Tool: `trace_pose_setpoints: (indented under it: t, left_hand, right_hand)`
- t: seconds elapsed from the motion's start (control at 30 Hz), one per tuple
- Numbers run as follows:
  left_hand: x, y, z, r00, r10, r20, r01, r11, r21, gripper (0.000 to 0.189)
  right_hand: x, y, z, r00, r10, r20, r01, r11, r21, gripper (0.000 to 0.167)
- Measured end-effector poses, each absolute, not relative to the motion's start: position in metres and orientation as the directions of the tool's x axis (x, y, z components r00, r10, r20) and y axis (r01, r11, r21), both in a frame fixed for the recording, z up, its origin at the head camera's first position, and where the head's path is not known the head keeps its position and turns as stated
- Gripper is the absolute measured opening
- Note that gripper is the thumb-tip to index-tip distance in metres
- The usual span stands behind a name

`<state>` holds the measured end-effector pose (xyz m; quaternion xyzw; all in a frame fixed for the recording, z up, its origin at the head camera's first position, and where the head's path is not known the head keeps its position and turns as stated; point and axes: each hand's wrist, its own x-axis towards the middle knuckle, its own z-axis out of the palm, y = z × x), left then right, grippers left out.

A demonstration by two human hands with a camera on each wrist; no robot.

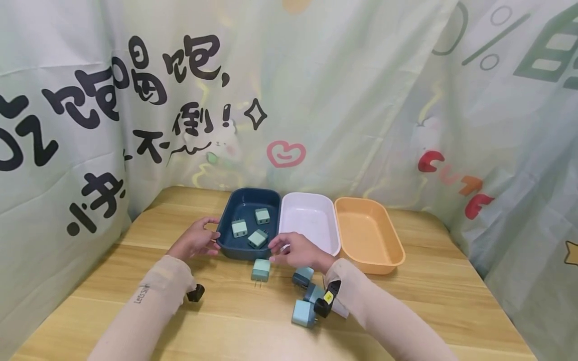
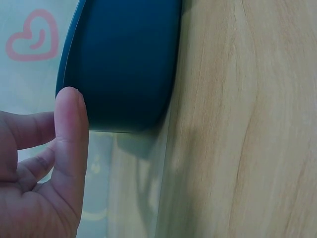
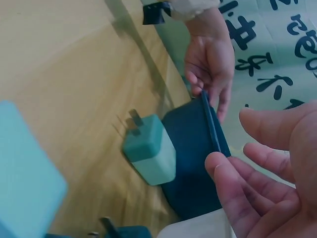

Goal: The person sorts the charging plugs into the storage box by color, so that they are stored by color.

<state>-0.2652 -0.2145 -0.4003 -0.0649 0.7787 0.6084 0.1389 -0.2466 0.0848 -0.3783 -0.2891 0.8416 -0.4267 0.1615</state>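
Observation:
My left hand (image 1: 197, 239) is at the left side of a dark blue tray (image 1: 247, 254); in the left wrist view its straight thumb (image 2: 72, 114) touches the rim. My right hand (image 1: 294, 249) is at the tray's front right corner, fingers loosely bent, with a fingertip at the rim in the right wrist view and nothing held. Three pale green plug chargers (image 1: 239, 228) lie inside the blue tray. Just in front of it, a green charger (image 1: 260, 269) rests on the table with its prongs toward me.
A white tray (image 1: 311, 198) and an orange tray (image 1: 370, 266) stand to the right of the blue one. Several blue chargers (image 1: 303, 313) lie under and beside my right wrist, with a white object (image 1: 341, 309) partly hidden there. A printed curtain (image 1: 343, 100) hangs behind the wooden table (image 1: 244, 331).

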Motion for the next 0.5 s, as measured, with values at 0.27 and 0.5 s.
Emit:
trace_pose_setpoints:
  t: [0.27, 0.5]
  left_hand:
    - [-0.265, -0.215, -0.4, -0.951, 0.066, -0.303, -0.276, 0.262, 0.925, 0.048]
    - [-0.266, -0.214, -0.401, -0.95, 0.054, -0.307, -0.283, 0.266, 0.922, 0.047]
  right_hand:
    - [-0.233, 0.09, -0.388, -0.746, -0.664, -0.046, -0.398, 0.501, -0.769, 0.033]
    - [-0.226, 0.088, -0.403, -0.747, -0.655, -0.116, -0.417, 0.597, -0.686, 0.047]
